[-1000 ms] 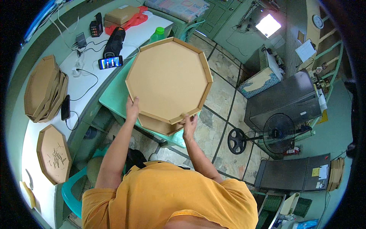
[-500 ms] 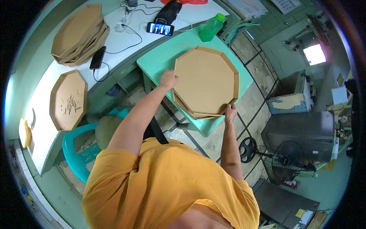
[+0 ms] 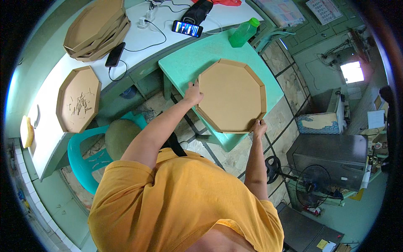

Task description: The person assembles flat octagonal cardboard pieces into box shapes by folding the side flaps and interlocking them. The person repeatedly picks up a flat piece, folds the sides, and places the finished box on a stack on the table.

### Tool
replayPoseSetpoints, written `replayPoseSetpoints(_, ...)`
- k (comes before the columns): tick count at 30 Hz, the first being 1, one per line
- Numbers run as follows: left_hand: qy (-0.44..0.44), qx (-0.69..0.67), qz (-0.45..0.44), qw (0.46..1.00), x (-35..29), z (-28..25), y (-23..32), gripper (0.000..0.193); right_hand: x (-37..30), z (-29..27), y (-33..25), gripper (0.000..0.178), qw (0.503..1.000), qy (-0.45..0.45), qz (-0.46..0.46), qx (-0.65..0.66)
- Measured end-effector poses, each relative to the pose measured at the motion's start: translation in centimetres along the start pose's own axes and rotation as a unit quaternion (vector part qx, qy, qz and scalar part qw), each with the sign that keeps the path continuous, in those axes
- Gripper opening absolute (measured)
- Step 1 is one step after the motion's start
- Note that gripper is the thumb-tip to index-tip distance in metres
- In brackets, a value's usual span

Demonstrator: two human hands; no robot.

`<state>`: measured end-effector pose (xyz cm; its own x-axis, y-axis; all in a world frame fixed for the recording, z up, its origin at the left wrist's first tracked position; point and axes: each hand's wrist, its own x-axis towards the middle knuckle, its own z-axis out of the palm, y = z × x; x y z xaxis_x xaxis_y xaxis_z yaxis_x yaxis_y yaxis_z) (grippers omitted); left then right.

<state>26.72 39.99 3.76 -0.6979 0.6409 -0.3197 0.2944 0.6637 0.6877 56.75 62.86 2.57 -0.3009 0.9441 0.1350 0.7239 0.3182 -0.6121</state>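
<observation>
An octagonal brown cardboard tray (image 3: 231, 96) with low folded walls lies on the green plastic table (image 3: 180, 63). At its left edge my left hand (image 3: 194, 93) is closed round the wall. My right hand (image 3: 259, 128) pinches the tray's near right corner, thumb toward the inside. Nothing lies in this tray. Whether another piece sits beneath it cannot be made out.
On the white counter (image 3: 46, 111) stand stacked octagonal trays (image 3: 94, 29) and a tray holding small strips (image 3: 78, 101). Two phones (image 3: 115, 54) with cables lie there too. A green bottle (image 3: 244, 32) stands on the table's far corner. A teal chair (image 3: 84, 155) is at left, a fan (image 3: 312, 186) at right.
The tray now lines up with the piece that showed under its near left edge, which is no longer visible. Both hands keep their hold. The whole view has shifted slightly.
</observation>
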Motion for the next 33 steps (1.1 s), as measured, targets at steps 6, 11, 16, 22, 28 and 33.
replayPoseSetpoints(6, 0.016, -0.018, -0.028, 0.999, -0.3, 0.6, -0.2, 0.076, 0.3, 0.7, 0.9, 0.034, 0.993, -0.026, 0.075, 0.082)
replayPoseSetpoints(11, 0.025, -0.019, 0.028, 0.999, 0.4, 1.0, -1.5, 0.064, 0.4, 0.7, 1.8, 0.039, 0.992, -0.058, 0.066, 0.088)
replayPoseSetpoints(16, 0.039, -0.06, 0.027, 0.997, 0.8, 1.6, -2.1, 0.057, 0.8, 1.0, 1.9, 0.04, 0.999, -0.042, 0.031, 0.008)
replayPoseSetpoints(22, 0.027, -0.072, 0.014, 0.997, 0.6, 1.3, -1.9, 0.056, 0.9, 1.0, 2.1, 0.039, 0.998, -0.056, 0.024, 0.003)
replayPoseSetpoints(28, 0.046, -0.016, -0.002, 0.999, 0.6, -0.7, -1.9, 0.073, 1.4, 0.2, 2.6, 0.053, 0.982, -0.109, 0.087, 0.125)
replayPoseSetpoints(33, 0.454, -0.343, 0.113, 0.814, 4.1, -13.6, -7.3, 0.043, 0.5, -3.4, 4.3, 0.067, 0.956, 0.0, 0.177, 0.234)
